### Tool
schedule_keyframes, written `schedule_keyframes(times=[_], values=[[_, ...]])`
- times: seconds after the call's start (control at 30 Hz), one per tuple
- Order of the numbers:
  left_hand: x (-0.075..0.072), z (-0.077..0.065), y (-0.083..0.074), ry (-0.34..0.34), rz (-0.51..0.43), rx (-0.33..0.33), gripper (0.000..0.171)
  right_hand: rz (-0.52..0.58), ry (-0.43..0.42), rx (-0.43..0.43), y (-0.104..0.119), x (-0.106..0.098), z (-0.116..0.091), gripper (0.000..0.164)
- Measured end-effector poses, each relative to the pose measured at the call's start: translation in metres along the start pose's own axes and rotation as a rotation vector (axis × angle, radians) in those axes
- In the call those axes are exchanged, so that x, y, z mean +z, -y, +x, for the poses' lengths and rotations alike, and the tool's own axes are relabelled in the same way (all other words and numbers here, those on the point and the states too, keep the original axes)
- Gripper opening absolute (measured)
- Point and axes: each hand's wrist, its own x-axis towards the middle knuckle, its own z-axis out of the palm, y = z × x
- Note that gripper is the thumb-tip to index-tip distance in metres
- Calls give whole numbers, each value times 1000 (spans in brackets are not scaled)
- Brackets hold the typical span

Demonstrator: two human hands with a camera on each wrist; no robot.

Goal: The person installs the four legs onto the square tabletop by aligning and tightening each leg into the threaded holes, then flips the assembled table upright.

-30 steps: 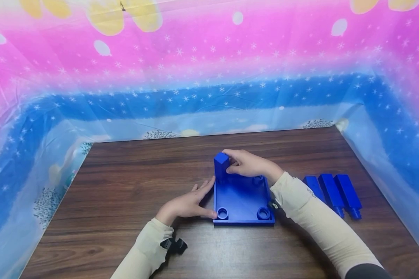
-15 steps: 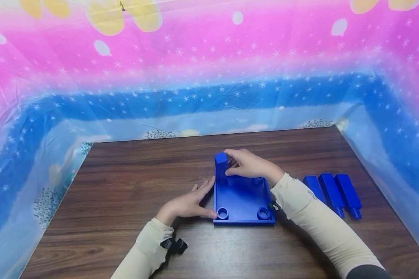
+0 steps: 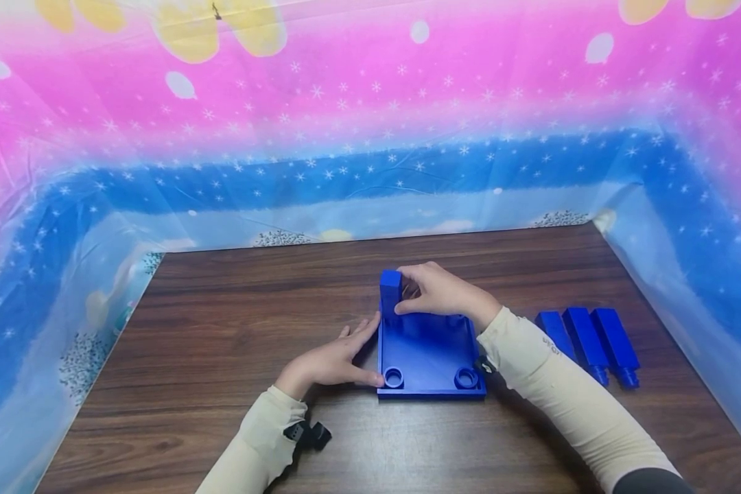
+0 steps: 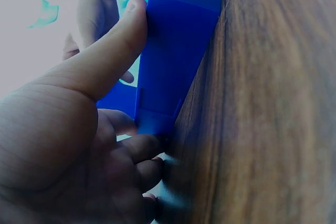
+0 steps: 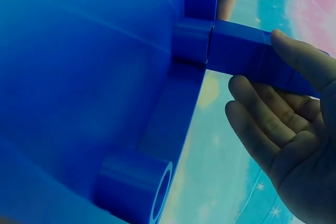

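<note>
1. Fingers [image 5: 262, 119] and thumb of the right hand [image 3: 446, 293] pinch a blue leg [image 3: 391, 291], which stands upright at the far-left corner of a blue tray [image 3: 431, 357].
2. Straight-fingered and grasping nothing, the left hand [image 3: 330, 360] rests against the tray's left side, its thumb at the near-left corner.
3. How deep the leg sits is hard to tell: its lower end meets the far-left socket [image 5: 191, 40], whose inside is hidden.
4. Right-hand fingers partly cover the far-right corner in the head view, and the right sleeve [image 3: 568, 398] cuts off the lower end of the nearest spare leg [image 3: 554, 331].
5. Inside the tray's low rim, the near-left socket [image 3: 394, 378] and near-right socket [image 3: 466, 378] show as round, hollow rings.
6. Square-sided, plain and flat-topped, the held leg matches the spare legs [image 3: 615, 339] lying on the wood-grained surface [image 3: 253, 309], two of which show threaded ends.
</note>
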Motion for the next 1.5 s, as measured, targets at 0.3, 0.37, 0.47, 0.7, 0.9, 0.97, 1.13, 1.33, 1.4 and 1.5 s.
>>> schedule_keyframes(times=[0.3,0.37,0.47,0.7,0.9,0.97,1.13,1.33,1.4,1.5], values=[[0,1,1,5,7,3,116,-2,17,13,2,-3,-1,65],[0,1,2,2,-1,15,117,17,23,6,2,-5,-2,71],[0,0,4,-1,-10,35,120,49,35,-30,3,-9,-3,71],[5,9,23,-15,-16,80,121,126,25,-179,4,-13,-2,68],[9,15,34,-11,-22,59,124,147,29,-213,5,-15,-2,60],[8,13,31,-13,-8,69,123,134,32,-200,6,-15,-2,56],[5,9,25,-10,-33,90,123,129,40,-150,6,-14,-3,52],[8,13,34,-18,-15,84,124,153,38,-133,5,-12,-3,51],[6,10,27,-15,-25,77,124,155,35,-133,4,-12,-2,51],[2,2,12,-5,-37,63,123,156,25,-138,5,-12,-3,50]])
